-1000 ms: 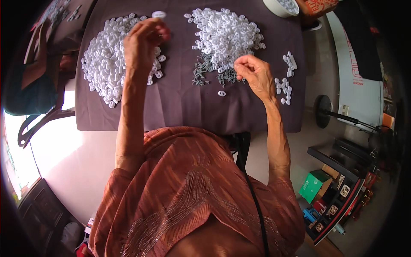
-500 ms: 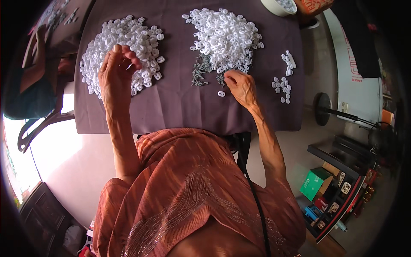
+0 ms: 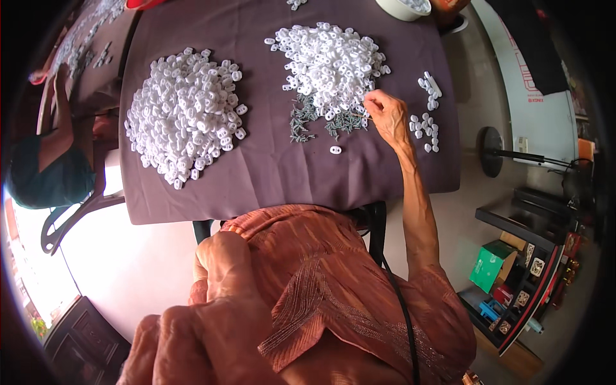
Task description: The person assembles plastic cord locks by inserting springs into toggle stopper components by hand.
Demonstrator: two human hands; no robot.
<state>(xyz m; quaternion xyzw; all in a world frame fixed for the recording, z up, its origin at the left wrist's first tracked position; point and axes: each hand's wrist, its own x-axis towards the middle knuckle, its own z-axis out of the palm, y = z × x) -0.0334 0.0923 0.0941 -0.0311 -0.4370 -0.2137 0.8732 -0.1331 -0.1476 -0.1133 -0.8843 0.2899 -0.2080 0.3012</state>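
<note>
My right hand (image 3: 389,117) is at the right edge of a heap of small white two-holed plastic pieces (image 3: 327,61), its fingers pinched together. Something thin seems to stick out by the fingertips, too small to name. Small grey screws (image 3: 303,120) lie along the near side of this heap, close to that hand. A single white piece (image 3: 335,150) rests alone on the cloth in front of them. My left hand (image 3: 192,340) is raised close to the camera at the lower left, away from the table; its fingertips are hidden. Nearer the left side spreads a larger white heap (image 3: 183,109).
Loose white pieces (image 3: 424,125) lie on the right of the dark tablecloth (image 3: 269,173). A white bowl (image 3: 403,9) stands at the far right and a red container (image 3: 142,3) at the far left. Another person (image 3: 54,151) sits at left. A shelf (image 3: 513,289) stands right.
My left hand has left the left heap and come up close to the camera. My right hand has shifted right along the screws. The whole view has shifted slightly.
</note>
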